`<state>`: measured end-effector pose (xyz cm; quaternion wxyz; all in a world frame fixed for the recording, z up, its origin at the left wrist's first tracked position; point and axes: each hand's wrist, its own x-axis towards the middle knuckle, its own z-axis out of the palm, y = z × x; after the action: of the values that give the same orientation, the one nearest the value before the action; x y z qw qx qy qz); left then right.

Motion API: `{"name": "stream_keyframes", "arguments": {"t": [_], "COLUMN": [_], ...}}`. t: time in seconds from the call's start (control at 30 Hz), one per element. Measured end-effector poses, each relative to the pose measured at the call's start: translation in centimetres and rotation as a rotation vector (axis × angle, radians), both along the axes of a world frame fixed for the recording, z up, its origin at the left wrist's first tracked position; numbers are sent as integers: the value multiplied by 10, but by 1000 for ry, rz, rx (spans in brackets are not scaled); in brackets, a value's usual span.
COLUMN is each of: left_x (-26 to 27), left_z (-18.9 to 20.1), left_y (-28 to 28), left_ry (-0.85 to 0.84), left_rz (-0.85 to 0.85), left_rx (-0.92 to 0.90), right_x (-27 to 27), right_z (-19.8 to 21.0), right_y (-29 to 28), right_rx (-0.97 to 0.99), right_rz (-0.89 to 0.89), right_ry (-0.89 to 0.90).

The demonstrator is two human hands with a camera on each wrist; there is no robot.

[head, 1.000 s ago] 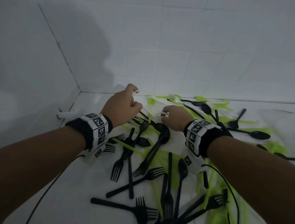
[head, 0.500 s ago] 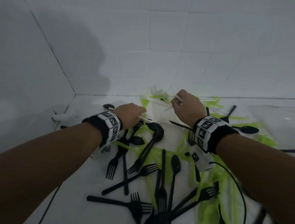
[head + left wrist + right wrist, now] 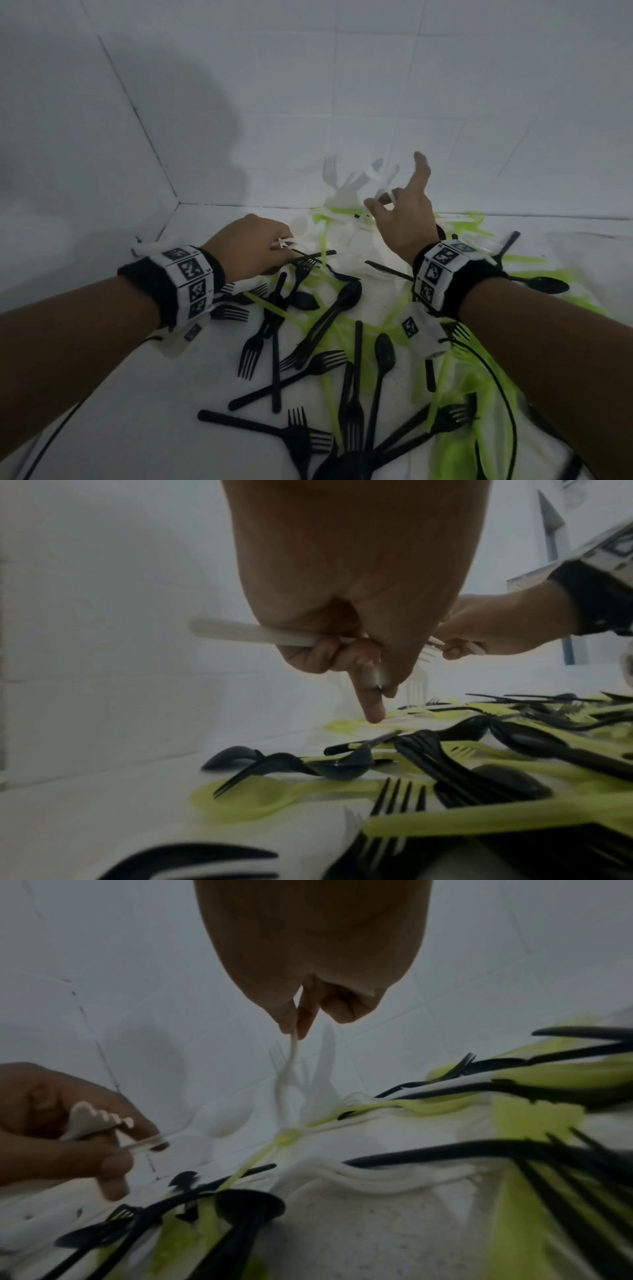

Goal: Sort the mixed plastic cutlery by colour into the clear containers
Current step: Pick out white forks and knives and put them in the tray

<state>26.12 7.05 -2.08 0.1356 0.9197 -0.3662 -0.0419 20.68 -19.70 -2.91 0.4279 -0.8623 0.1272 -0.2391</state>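
Observation:
Black [image 3: 329, 318], lime-green [image 3: 534, 277] and white cutlery lies mixed on the white surface. My left hand [image 3: 282, 245] is low over the far left of the pile. It grips white cutlery [image 3: 246, 634] in its curled fingers, and its index finger [image 3: 371, 704] points down at the pile. My right hand [image 3: 387, 202] is raised above the back of the pile and pinches a white fork [image 3: 289, 1064] by its handle, the tines hanging down. More white forks [image 3: 346, 181] blur behind it. No clear container is plainly in view.
White tiled walls meet in a corner [image 3: 176, 202] at the back left. A small white object [image 3: 144, 246] lies by the left wall. Black cables [image 3: 496, 387] trail from both wristbands. Bare white surface [image 3: 137, 411] shows at the front left.
My right hand has risen from the pile toward the back wall with a white fork pinched in it. My left hand has stayed low, still holding white cutlery.

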Motion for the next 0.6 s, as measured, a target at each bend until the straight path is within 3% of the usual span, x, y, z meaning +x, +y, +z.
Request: {"name": "stream_keyframes", "arguments": {"t": [0.13, 0.27, 0.43, 0.6], "left_x": [-6, -21, -34, -43], "left_z": [-3, -5, -9, -8], "left_y": [11, 17, 19, 19], "left_ry": [94, 146, 171, 165], "left_rz": [85, 141, 155, 139], "left_rx": [-83, -229, -221, -235], "right_x": [9, -2, -24, -51], "right_z": [1, 9, 13, 7], "right_y": [11, 26, 35, 27], "right_rx": [-203, -100, 131, 128], "right_rz": [45, 136, 250, 363], "right_ry": [46, 46, 163, 341]}}
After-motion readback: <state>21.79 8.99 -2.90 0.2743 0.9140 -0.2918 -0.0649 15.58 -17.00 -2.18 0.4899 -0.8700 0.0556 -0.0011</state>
